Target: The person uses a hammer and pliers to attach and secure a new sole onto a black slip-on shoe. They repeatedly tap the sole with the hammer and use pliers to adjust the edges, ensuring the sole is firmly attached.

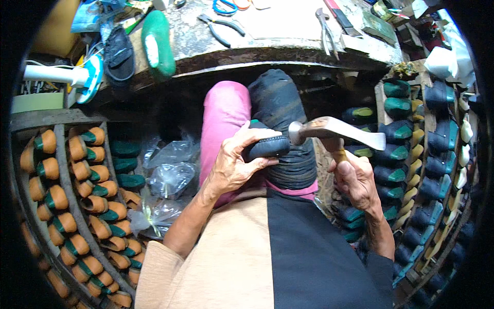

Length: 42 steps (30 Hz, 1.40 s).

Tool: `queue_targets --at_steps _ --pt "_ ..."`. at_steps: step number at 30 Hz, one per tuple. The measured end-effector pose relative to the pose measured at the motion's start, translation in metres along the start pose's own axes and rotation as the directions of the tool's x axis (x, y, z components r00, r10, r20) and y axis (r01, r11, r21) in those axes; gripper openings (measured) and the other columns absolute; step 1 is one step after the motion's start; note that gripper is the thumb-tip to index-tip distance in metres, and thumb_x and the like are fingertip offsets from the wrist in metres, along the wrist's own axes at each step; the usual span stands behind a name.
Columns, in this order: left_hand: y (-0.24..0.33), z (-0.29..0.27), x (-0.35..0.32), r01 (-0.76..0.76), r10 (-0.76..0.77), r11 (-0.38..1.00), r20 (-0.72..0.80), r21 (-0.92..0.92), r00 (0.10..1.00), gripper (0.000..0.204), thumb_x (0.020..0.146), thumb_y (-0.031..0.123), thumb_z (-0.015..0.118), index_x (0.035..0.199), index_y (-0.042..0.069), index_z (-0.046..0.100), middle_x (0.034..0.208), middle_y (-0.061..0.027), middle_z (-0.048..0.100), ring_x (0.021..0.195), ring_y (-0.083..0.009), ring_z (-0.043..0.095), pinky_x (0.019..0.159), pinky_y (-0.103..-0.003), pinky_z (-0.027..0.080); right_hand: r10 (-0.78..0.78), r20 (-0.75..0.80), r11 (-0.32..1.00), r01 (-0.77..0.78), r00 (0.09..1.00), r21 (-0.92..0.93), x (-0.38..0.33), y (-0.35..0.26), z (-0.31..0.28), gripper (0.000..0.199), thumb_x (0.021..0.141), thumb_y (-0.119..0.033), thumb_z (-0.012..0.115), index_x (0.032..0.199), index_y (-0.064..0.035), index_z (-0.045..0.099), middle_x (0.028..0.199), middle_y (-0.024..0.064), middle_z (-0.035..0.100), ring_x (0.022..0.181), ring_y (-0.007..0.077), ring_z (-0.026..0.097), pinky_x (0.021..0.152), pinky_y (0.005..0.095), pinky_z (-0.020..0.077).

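Above my lap, my left hand [237, 157] grips a dark shoe [272, 147] with stitching along its edge; a bit of green shows at its far end. My fingers lie over the top and my thumb presses from below. In my right hand [355, 177] is a hammer [329, 127], held by its short handle. The round face of its metal head is right beside the shoe's stitched end; whether they touch I cannot tell. The flared end of the head points right.
A worn workbench [190, 49] ahead bears pliers [221, 30], pincers [324, 31] and a green shoe last [158, 44]. Racks of orange shoes [62, 221] stand at left, dark shoes [399, 131] at right. Clear plastic bags [172, 177] lie beside my left leg.
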<state>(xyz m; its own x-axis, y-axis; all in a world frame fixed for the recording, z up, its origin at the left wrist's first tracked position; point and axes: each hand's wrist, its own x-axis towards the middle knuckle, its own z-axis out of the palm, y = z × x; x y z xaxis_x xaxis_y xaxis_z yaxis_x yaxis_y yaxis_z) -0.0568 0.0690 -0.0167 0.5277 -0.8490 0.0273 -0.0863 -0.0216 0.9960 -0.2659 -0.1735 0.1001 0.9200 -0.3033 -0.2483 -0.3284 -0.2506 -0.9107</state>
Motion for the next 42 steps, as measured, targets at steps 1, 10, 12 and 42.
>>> queue_targets --at_steps 1,10,12,42 --pt "-0.001 0.006 0.007 -0.043 0.042 0.997 0.016 0.064 0.999 0.050 0.090 0.014 0.096 0.137 0.011 0.081 0.131 -0.0075 0.084 0.128 -0.0270 0.078 0.137 -0.065 0.032 -0.040 0.014 0.998 0.041 0.999 -0.055 -0.001 -0.007 -0.010 0.044 0.119 -0.037 0.062 0.095 -0.0013 0.069 0.063 0.0119 0.056 0.050 0.0261 0.054 0.056 0.0427 0.0409" --pt "-0.010 0.048 0.047 -0.120 0.100 0.968 0.101 0.220 0.990 0.052 0.089 0.035 0.098 0.134 0.015 0.080 0.129 -0.0062 0.083 0.128 -0.0304 0.077 0.132 -0.068 0.038 -0.058 0.026 0.858 0.063 0.998 -0.509 -0.007 -0.030 -0.055 0.038 0.115 -0.033 0.069 0.093 -0.0031 0.063 0.065 0.0211 0.058 0.055 0.0443 0.061 0.056 0.0530 0.0451" --pt "-0.010 0.049 0.050 -0.128 0.099 0.962 0.127 0.240 0.987 0.052 0.089 0.036 0.098 0.133 0.015 0.080 0.128 -0.0063 0.082 0.127 -0.0308 0.077 0.132 -0.068 0.038 -0.017 0.041 0.712 0.041 0.999 -0.701 -0.005 -0.031 -0.055 0.039 0.115 -0.036 0.069 0.094 -0.0043 0.063 0.065 0.0213 0.060 0.057 0.0467 0.061 0.055 0.0547 0.0436" --pt "-0.019 -0.084 -0.068 0.001 -0.103 0.940 -0.282 -0.341 0.954 0.062 0.096 0.018 0.092 0.149 0.002 0.065 0.152 -0.0213 0.074 0.143 -0.0292 0.070 0.124 -0.045 0.055 -0.192 0.086 0.970 0.202 0.978 -0.133 0.047 -0.005 0.102 0.032 0.116 -0.026 0.066 0.116 0.0052 0.073 0.068 0.0199 0.065 0.060 0.0384 0.072 0.059 0.0466 0.0522"
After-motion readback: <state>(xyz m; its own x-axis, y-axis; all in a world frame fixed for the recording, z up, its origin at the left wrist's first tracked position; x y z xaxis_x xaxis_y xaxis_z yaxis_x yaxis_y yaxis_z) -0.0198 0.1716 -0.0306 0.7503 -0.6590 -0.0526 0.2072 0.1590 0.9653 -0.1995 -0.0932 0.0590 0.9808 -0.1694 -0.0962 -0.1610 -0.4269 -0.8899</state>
